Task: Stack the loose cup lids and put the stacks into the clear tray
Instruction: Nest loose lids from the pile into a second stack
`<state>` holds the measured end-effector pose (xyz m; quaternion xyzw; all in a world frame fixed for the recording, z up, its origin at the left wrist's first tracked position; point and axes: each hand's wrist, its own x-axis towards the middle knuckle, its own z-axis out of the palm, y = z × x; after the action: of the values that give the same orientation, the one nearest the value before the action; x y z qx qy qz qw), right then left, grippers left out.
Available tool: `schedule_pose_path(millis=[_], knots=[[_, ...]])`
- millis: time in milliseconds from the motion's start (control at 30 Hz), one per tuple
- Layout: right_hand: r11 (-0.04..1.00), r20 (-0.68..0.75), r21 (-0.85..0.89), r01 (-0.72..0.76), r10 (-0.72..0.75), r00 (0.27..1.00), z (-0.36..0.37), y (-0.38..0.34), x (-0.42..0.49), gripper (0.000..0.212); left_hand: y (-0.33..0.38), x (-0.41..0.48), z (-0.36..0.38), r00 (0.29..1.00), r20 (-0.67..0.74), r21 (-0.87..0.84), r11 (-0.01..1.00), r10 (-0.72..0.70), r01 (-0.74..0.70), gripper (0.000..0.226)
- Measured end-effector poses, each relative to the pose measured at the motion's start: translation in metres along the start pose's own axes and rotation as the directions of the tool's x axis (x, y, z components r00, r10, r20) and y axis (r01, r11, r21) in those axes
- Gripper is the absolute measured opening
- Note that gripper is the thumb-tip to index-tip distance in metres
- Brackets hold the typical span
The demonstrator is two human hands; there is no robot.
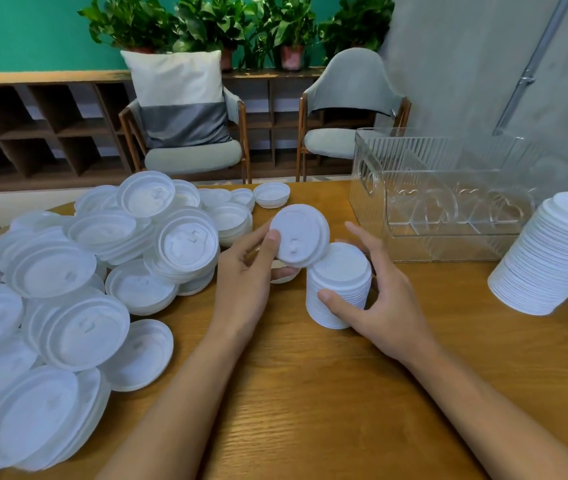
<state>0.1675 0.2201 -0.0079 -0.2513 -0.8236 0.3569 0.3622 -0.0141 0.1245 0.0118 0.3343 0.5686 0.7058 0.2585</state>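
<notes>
head view: one clear ribbed plastic tray (448, 202) sits far right on the wooden table (310, 393), with two stacks of white round cup lids outside it. the right hand (379, 299) curls around the shorter stack (339, 282). the left hand (244, 271) pinches one embossed white lid (299, 239), tilted over that stack. the taller stack (549, 254) stands right. the loose translucent lids (102, 271) heap left, too many to count.
</notes>
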Motion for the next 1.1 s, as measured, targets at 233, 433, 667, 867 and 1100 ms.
schedule_pose_path(millis=[233,433,667,867,1100], knots=[[0.998,0.09,0.017,0.068,-0.069,0.993,0.003,-0.006,-0.006,0.096,0.002,-0.004,0.005,0.991,-0.01,0.136,0.982,0.136,-0.134,0.008],[0.996,0.077,0.02,0.091,-0.092,0.993,0.005,-0.004,-0.007,0.09,-0.001,-0.007,0.007,0.985,0.053,0.242,0.954,0.166,-0.174,0.011],[0.993,0.014,0.013,0.119,-0.12,0.993,0.006,-0.003,-0.007,0.068,0.0,-0.015,0.007,0.949,0.263,0.425,0.862,0.173,-0.275,0.051],[0.995,0.042,0.081,0.05,-0.053,0.998,0.003,-0.007,-0.008,0.091,0.005,-0.011,0.001,0.911,0.367,0.327,0.891,0.188,-0.316,0.073],[0.995,0.056,0.084,0.056,-0.06,0.997,0.002,-0.006,-0.009,0.086,0.006,-0.012,-0.002,0.896,0.429,0.319,0.908,0.117,-0.272,0.077]])
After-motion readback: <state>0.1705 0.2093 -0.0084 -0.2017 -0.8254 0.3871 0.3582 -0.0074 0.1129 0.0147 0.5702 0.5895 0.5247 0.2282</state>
